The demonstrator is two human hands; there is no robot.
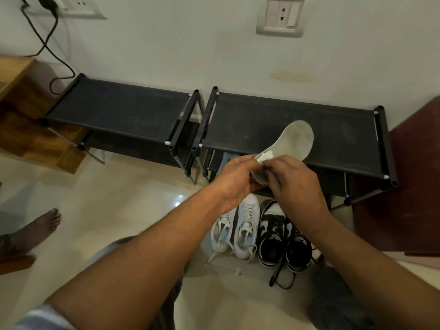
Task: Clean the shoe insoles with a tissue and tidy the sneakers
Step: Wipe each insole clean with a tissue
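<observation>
A pale grey insole is held up in front of the right shoe rack, its toe end pointing up and to the right. My left hand grips its heel end from the left. My right hand pinches a small white tissue against the insole near the heel. On the floor below stand a pair of white sneakers and, to their right, a pair of black-and-white sneakers with loose laces.
Two low black shoe racks stand against the wall. A wooden cabinet is at the left, a dark red door at the right. Another person's bare foot rests on the floor at left. A cable hangs down the wall.
</observation>
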